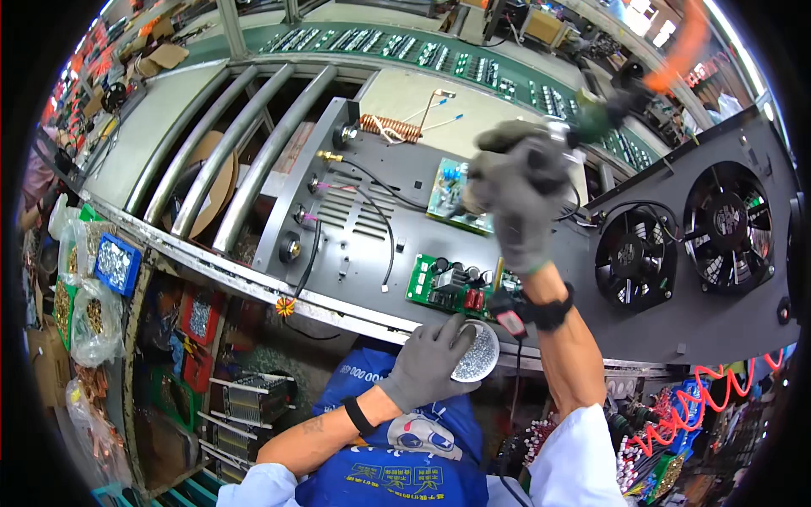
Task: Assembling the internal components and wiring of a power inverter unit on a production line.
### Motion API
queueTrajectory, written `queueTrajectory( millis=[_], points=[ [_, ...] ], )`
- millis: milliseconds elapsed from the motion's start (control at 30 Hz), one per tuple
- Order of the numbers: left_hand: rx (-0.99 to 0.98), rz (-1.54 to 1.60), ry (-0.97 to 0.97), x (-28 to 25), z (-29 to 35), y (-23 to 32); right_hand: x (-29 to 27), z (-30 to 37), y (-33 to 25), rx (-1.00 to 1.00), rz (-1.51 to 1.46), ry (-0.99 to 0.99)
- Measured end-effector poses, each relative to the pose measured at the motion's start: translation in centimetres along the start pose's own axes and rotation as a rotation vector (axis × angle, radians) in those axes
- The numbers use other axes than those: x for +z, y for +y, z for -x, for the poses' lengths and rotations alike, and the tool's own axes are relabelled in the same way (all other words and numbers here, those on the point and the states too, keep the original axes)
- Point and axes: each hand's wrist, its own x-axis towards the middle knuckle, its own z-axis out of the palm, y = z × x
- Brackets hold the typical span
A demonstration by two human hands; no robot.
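My left hand [433, 362], in a grey glove, is closed around the rim of a small round dish [477, 351] full of tiny silver screws, at the chassis's near edge. Over the metal chassis [355, 245], my gloved right hand [524, 190] is raised and blurred, fingers curled. Against its fingertips is the silver nose of a dark green power screwdriver [604, 110]; whether the hand grips it is unclear. Below the right hand lies a circuit board with blue parts [448, 190], partly covered. Nearer stands a green circuit board [443, 283] with black capacitors and red parts.
Two black fans [634, 258] sit in a panel at right. A copper coil [390, 127] lies behind the chassis. Metal rollers [274, 156] are at left. Rows of boards [380, 46] line the far conveyor. A blue bin [117, 264] and a red coiled hose [676, 427] flank the bench.
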Motion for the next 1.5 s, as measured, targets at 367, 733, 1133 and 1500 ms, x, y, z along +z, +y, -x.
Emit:
queueTrajectory(
  millis=[367, 733, 1133, 1500],
  points=[
    [0.027, 0.022, 0.032, 0.0, 0.0, 0.1, -4.3, 12.3, -7.4, 0.223, 0.045, 0.071],
    [0.017, 0.023, -0.015, -0.1, -0.1, 0.2, -6.2, 15.0, -2.9, 0.284, 0.000, 0.073],
    [0.017, 0.001, -0.021, -0.1, -0.1, 0.1, -7.3, 8.5, -5.7, 0.130, 0.060, 0.022],
    [-0.006, 0.016, -0.054, -0.5, -0.5, 0.2, -7.7, -6.9, 2.2, -0.170, 0.313, 0.284]
  ],
)
